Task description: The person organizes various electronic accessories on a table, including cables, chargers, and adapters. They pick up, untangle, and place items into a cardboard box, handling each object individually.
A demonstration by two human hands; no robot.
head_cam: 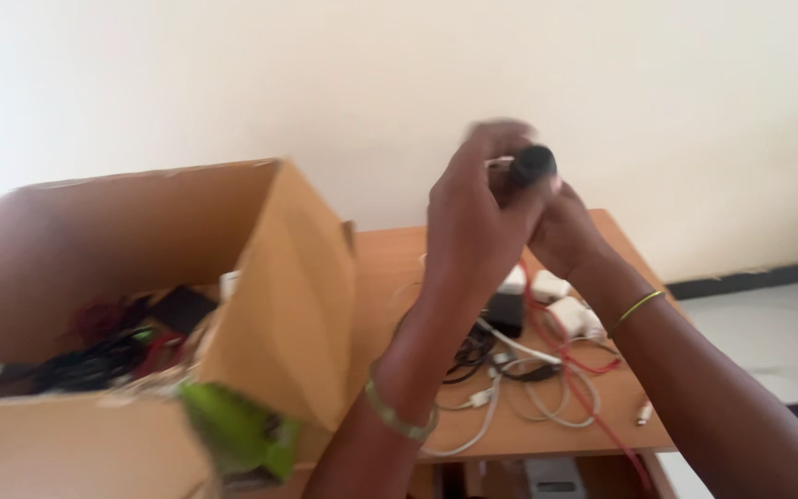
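Both my hands are raised above a small wooden table (390,263), close together. My left hand (473,226) and my right hand (567,231) grip a small black cylindrical object (533,164) between them; the picture is blurred, so its exact kind is unclear. A red cable (547,319) hangs from near my hands down to the table. A metal bangle is on my left wrist and a thin yellow-green band on my right wrist.
An open cardboard box (279,277) at the left holds tangled black and red cables and a green item (237,430) at its front. On the table lie white chargers (565,314), a black adapter (505,312) and white cables (510,388). A white wall stands behind.
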